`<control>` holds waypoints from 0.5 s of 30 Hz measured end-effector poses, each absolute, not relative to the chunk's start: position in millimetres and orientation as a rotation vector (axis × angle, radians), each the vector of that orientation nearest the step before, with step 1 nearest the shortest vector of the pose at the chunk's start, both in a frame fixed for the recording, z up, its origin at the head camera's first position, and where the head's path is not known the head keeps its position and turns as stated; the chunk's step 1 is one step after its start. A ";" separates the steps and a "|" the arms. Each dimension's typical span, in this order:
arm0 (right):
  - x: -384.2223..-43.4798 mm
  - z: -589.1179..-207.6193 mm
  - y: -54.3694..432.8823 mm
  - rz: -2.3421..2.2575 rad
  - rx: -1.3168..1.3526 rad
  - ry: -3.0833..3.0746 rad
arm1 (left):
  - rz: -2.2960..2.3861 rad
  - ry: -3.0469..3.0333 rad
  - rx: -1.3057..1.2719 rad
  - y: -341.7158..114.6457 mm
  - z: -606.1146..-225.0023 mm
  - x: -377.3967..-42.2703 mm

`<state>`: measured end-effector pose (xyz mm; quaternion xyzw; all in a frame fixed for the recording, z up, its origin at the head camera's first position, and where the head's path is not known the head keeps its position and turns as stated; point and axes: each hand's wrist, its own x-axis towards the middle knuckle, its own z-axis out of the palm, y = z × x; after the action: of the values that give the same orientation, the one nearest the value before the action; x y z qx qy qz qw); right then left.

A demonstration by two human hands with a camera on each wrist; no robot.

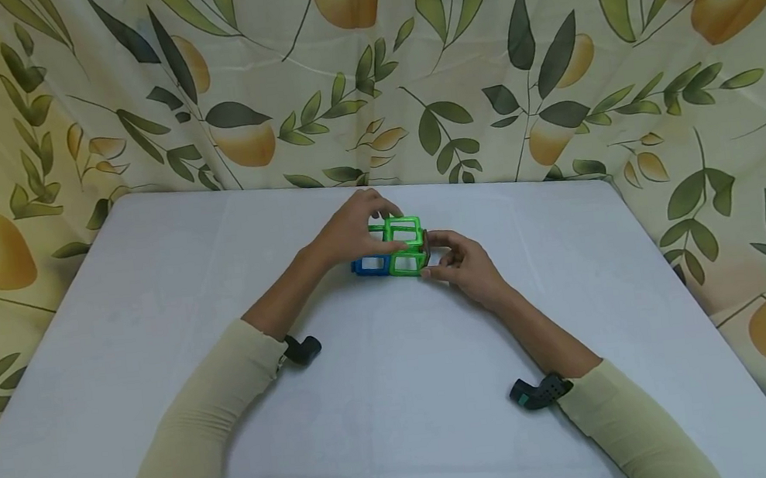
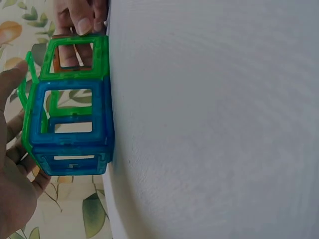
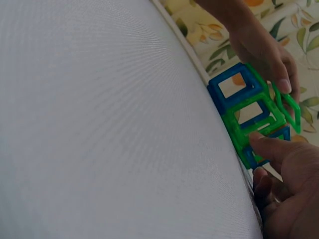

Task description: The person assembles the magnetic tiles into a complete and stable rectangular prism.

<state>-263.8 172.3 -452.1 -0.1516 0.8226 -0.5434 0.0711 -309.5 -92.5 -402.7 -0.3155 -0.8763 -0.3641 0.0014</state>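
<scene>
A block built of see-through magnetic building tiles (image 2: 70, 139) sits near the far edge of the table, with blue and green square frames. One green square tile (image 3: 297, 117) juts up at a tilt from its top. My left hand (image 1: 350, 231) reaches over the block from the left and pinches that green tile, thumb on the near side. At the right end, my right hand (image 1: 470, 269) grips the block between thumb and fingers. An orange tile (image 2: 56, 57) shows at that end, partly hidden behind the green frames.
The block and both hands are on a white-covered table (image 1: 386, 402). Behind it hangs a curtain (image 1: 366, 77) printed with fruit and leaves. A black wrist device (image 1: 542, 391) is strapped at the right sleeve, another black device (image 1: 303, 350) at the left.
</scene>
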 end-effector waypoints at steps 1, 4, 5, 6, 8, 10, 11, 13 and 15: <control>-263.8 -452.0 172.3 -1.632 -0.457 2.474 | -1.137 -2.749 -0.993 -92.0 -402.6 -309.1; -264.0 -451.5 172.3 -1.625 -0.456 2.479 | -1.109 -2.755 -0.993 -90.3 -402.6 -308.6; -264.0 -451.5 172.3 -1.624 -0.456 2.480 | -1.098 -2.759 -0.991 -89.6 -402.3 -308.4; -264.0 -451.5 172.4 -1.624 -0.457 2.480 | -1.088 -2.761 -0.990 -88.8 -402.1 -308.0; -264.1 -451.6 172.5 -1.623 -0.457 2.483 | -1.072 -2.765 -0.987 -87.3 -401.7 -307.4; -264.2 -451.7 172.5 -1.623 -0.458 2.484 | -1.063 -2.769 -0.986 -85.9 -401.6 -306.9; -264.2 -451.7 172.5 -1.622 -0.457 2.484 | -1.059 -2.772 -0.987 -85.3 -401.3 -306.5; -264.1 -451.8 172.4 -1.620 -0.458 2.486 | -1.047 -2.779 -0.991 -84.4 -401.2 -306.0; -264.0 -451.8 172.3 -1.620 -0.458 2.486 | -1.034 -2.785 -0.994 -83.8 -401.0 -305.6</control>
<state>-264.0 172.3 -451.8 -0.1523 0.8261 -0.5382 0.0696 -305.6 -83.8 -401.0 -0.3175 -0.8890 -0.3300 0.0046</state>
